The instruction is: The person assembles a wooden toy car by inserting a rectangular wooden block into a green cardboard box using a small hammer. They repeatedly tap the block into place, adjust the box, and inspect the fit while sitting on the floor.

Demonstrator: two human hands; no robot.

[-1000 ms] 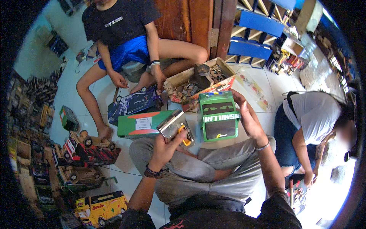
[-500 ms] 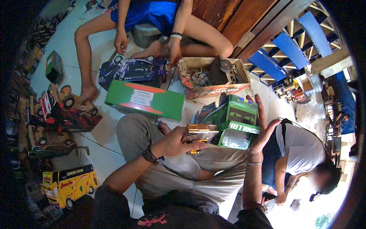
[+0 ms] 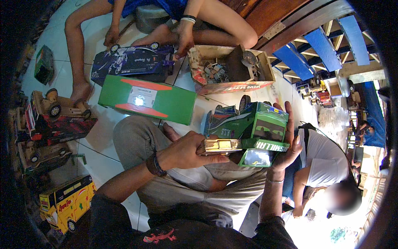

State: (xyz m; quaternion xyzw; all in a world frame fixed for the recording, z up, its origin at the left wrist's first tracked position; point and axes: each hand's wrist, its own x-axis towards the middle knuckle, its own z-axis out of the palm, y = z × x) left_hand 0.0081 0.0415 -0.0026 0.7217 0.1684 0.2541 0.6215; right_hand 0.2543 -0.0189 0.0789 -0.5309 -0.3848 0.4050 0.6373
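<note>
My left hand (image 3: 180, 154) is closed round a shiny metal staple gun (image 3: 222, 145), held level against the green toy truck (image 3: 232, 126). The truck is tipped on its side above my lap, its wheels facing away from me. My right hand (image 3: 289, 146) grips the truck's front end from the right, palm against it and fingers extended upward. Where the staple gun's nose meets the truck, the contact is partly hidden. Beyond my knees lies a long green box (image 3: 174, 104) with red-orange panels and a white label.
Across from me, another person's hands (image 3: 185, 38) are at a dark purple toy truck (image 3: 134, 62). A worn open box (image 3: 232, 86) holds small metal pieces. Toy trucks, including a yellow one (image 3: 68, 203), stand at the left. A person in a white shirt (image 3: 325, 159) bends over at the right.
My view has shifted slightly. The green truck has turned, showing more of its side and a wheel. The staple gun now sits closer against it. Both hands keep their hold.
</note>
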